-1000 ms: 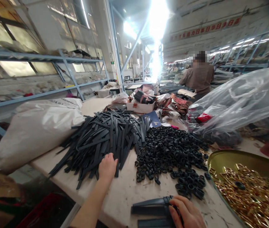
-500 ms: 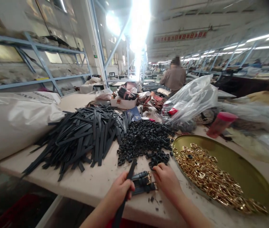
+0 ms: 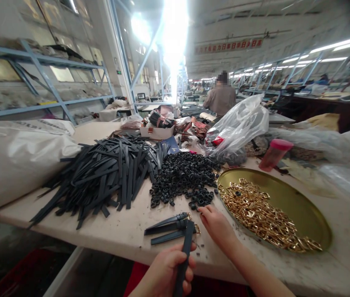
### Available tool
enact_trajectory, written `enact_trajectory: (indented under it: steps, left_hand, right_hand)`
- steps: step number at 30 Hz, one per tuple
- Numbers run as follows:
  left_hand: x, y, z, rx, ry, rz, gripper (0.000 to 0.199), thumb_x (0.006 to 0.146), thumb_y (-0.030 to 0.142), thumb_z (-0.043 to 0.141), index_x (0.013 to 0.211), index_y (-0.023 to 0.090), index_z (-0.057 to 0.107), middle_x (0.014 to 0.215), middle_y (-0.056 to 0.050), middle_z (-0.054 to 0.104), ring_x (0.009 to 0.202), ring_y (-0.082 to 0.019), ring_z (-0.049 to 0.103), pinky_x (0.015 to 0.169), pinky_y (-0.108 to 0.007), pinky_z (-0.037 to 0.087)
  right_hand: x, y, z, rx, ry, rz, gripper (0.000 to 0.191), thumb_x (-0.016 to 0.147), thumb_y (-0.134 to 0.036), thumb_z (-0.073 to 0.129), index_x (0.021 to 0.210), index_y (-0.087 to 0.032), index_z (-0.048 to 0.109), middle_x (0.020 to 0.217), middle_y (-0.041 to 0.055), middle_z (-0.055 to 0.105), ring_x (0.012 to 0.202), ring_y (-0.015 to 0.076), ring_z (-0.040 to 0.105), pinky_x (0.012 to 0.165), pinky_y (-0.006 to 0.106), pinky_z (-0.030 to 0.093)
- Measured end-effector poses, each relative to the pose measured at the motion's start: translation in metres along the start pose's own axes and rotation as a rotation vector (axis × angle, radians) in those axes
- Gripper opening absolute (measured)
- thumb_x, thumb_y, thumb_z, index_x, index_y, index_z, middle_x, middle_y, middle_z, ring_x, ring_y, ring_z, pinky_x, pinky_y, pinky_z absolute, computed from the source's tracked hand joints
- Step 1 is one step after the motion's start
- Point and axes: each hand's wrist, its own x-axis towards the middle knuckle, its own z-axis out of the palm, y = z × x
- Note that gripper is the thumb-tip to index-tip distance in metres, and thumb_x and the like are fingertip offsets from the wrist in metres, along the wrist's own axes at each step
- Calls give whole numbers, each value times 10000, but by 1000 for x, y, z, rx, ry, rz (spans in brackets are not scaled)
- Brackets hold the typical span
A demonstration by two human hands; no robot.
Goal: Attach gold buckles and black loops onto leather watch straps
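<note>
My left hand (image 3: 172, 266) grips a flat black strap (image 3: 188, 239) near the table's front edge, its end pointing up and away from me. Just beyond it lie several finished-looking black straps with gold buckles (image 3: 166, 233), partly covered by the held strap. My right hand (image 3: 217, 225) reaches to the near edge of a heap of small black strap loops (image 3: 184, 175), thumb and fingertips pinched together at one dark loop. To the left of the loops spreads a large pile of loose black straps (image 3: 113, 169).
A round gold-coloured tray (image 3: 301, 202) holds many gold buckles (image 3: 261, 216) right of my right hand. Behind it stand a pink-lidded jar (image 3: 275, 154) and a clear plastic bag (image 3: 240, 126). A white sack (image 3: 23, 161) borders the left side. A person (image 3: 223, 97) is farther back.
My left hand has moved right and nearer to me with its strap, uncovering more of the buckled straps. My right hand stays at the loops. The whole view has shifted slightly.
</note>
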Motion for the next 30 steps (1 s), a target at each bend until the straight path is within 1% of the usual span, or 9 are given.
enact_trajectory:
  steps: [3, 6, 8, 11, 15, 19, 24, 27, 30]
  left_hand:
    - [6, -2, 1, 20, 6, -11, 281, 731, 167, 460, 1004, 128, 512, 616, 10, 520, 386, -50, 396, 343, -150, 243]
    - [16, -6, 2, 103, 11, -21, 316, 788, 377, 468, 966, 127, 542, 585, 35, 477, 362, -37, 340, 341, -157, 209]
    - [24, -8, 1, 215, 0, 61, 407, 729, 505, 529, 880, 129, 558, 554, 58, 435, 366, -28, 314, 352, -156, 193]
    - [34, -9, -3, 452, 35, 260, 433, 661, 584, 550, 737, 159, 506, 456, 99, 349, 348, -36, 261, 355, -171, 173]
    - [35, -4, -7, 721, 154, 431, 290, 754, 469, 452, 681, 188, 455, 462, 91, 331, 394, -73, 297, 405, -195, 243]
    - [29, 3, -5, 949, 238, 540, 204, 791, 309, 426, 663, 175, 511, 581, 27, 471, 587, -127, 441, 555, -214, 323]
    - [28, 15, 0, 1117, 148, 459, 256, 816, 315, 397, 690, 171, 567, 606, 8, 526, 610, -148, 472, 562, -219, 305]
    - [28, 20, 2, 1218, 118, 440, 235, 801, 289, 422, 634, 176, 544, 634, -1, 554, 628, -153, 484, 567, -220, 296]
    - [31, 19, 2, 1182, 74, 416, 241, 814, 307, 407, 617, 193, 489, 572, 15, 538, 573, -140, 482, 546, -214, 297]
  right_hand:
    - [-16, -2, -11, 229, 26, 135, 313, 889, -322, 323, 1033, -165, 553, 842, 58, 594, 749, 173, 595, 708, 330, 477]
    - [-34, -13, -13, 937, 60, 489, 259, 807, -400, 514, 941, -184, 560, 746, 5, 616, 698, 146, 623, 715, 321, 512]
    - [-41, -22, -11, 1390, 70, 667, 219, 691, -328, 680, 820, -184, 576, 741, -10, 636, 712, 132, 627, 755, 302, 507]
    - [-46, -33, -5, 1641, 34, 755, 167, 670, -253, 709, 761, -167, 598, 785, 3, 671, 740, 114, 629, 737, 237, 504]
    - [-46, -39, 0, 1701, 24, 869, 162, 686, -256, 698, 811, -187, 622, 745, -21, 669, 636, 81, 607, 603, 179, 497]
    - [-45, -40, 0, 1609, -73, 819, 311, 658, -266, 721, 941, -191, 618, 805, 2, 672, 656, 85, 595, 631, 194, 485]
    - [-45, -36, 0, 1223, -160, 602, 307, 664, -372, 695, 887, -174, 623, 749, 6, 638, 607, 102, 537, 610, 239, 440]
    - [-44, -32, -2, 999, -164, 467, 295, 669, -411, 674, 838, -174, 633, 754, 13, 611, 682, 140, 541, 658, 271, 424]
    - [-42, -28, -4, 1000, -215, 440, 311, 658, -434, 673, 822, -173, 632, 738, 9, 603, 708, 152, 543, 677, 275, 412]
